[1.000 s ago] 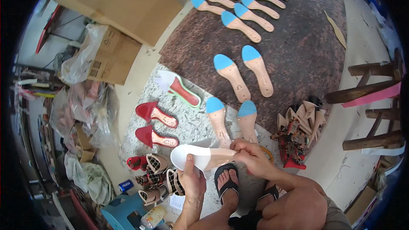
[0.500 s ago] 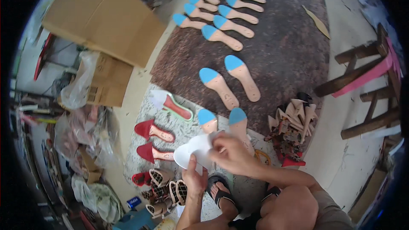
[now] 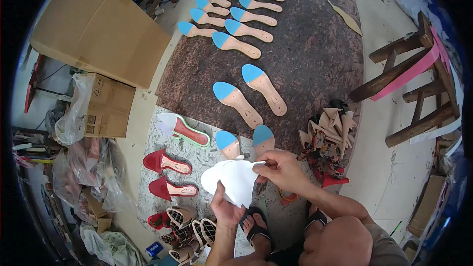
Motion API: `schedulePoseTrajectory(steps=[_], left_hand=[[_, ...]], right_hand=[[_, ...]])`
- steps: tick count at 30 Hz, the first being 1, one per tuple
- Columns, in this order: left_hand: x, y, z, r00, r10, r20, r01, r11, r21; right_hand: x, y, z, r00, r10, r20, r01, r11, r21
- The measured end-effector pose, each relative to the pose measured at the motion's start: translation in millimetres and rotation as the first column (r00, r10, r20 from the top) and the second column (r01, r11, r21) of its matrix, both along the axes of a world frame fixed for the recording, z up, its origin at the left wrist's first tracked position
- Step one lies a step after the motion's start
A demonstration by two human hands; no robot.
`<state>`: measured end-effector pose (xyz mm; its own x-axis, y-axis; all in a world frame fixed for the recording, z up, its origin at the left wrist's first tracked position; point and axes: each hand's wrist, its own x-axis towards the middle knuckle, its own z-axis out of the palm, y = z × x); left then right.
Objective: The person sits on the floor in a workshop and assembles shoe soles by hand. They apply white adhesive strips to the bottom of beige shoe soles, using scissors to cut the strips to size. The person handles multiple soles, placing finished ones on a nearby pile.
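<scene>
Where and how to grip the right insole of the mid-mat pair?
Probably the narrow waist, pinched across its long edges, coming from the right: the insole is slimmer there than at its blue toe, and its right edge faces dark mat while its twin lies on the left.

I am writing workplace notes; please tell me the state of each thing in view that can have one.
White piece, held in both hands.
Left hand, gripping the white piece, thumb on top.
Right hand, pinching its right corner.
Blue-tipped insoles, laid out, blue sides up.
Red slippers, side by side.
Green-edged insole, lying, red side up.
Wooden stool, pink strip hanging over it.
Large cardboard box, open or shut unclear.
</scene>
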<state>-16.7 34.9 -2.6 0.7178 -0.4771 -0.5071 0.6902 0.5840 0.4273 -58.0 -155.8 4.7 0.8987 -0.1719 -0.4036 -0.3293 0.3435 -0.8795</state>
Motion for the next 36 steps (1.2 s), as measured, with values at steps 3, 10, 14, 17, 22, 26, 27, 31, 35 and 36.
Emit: schedulePoseTrajectory(steps=[3,10,14,17,22,26,27,31,35,36], left_hand=[[0.8,2.8,-1.0,0.999,0.049,0.008,-0.049,0.999,0.004],[11.4,22.6,3.4,0.993,0.119,-0.003,-0.117,0.977,-0.179],[11.8,38.4,3.4,0.991,0.136,0.017,-0.133,0.986,-0.102],[11.9,44.2,6.6,0.99,0.136,0.031,-0.133,0.987,-0.09],[10.4,46.7,-0.5,0.994,0.11,0.01,-0.109,0.99,-0.084],[10.2,40.4,2.4,0.999,0.045,-0.003,-0.045,0.993,-0.106],[10.1,35.0,3.9,1.0,0.014,-0.008,-0.015,0.993,-0.12],[3.8,19.8,-2.9,0.996,-0.071,-0.047,0.064,0.988,-0.144],[-4.5,4.6,-7.8,0.979,-0.186,-0.088,0.168,0.969,-0.181],[-6.6,5.7,-8.3,0.976,-0.201,-0.078,0.186,0.968,-0.168]], right_hand=[[2.4,2.3,-13.8,0.996,0.017,0.086,-0.02,0.999,0.036],[129.6,-91.2,-89.6,0.983,-0.103,-0.152,-0.13,0.192,-0.973],[161.2,-103.1,-130.5,0.96,-0.179,-0.214,-0.187,0.154,-0.97],[164.4,-103.3,-125.6,0.949,-0.143,-0.282,-0.265,0.129,-0.955],[150.1,-131.3,-102.0,0.99,-0.129,-0.05,0.022,0.502,-0.864],[73.6,-111.1,-25.7,0.957,-0.214,0.194,0.229,0.972,-0.055],[47.3,-100.8,-1.7,0.963,-0.227,0.146,0.213,0.972,0.104],[-51.8,-50.3,-2.3,0.974,-0.159,0.158,0.125,0.971,0.204],[-87.0,1.4,17.7,0.956,0.243,0.162,-0.235,0.97,-0.069],[-89.7,8.5,18.1,0.968,0.212,0.134,-0.217,0.976,0.027]])
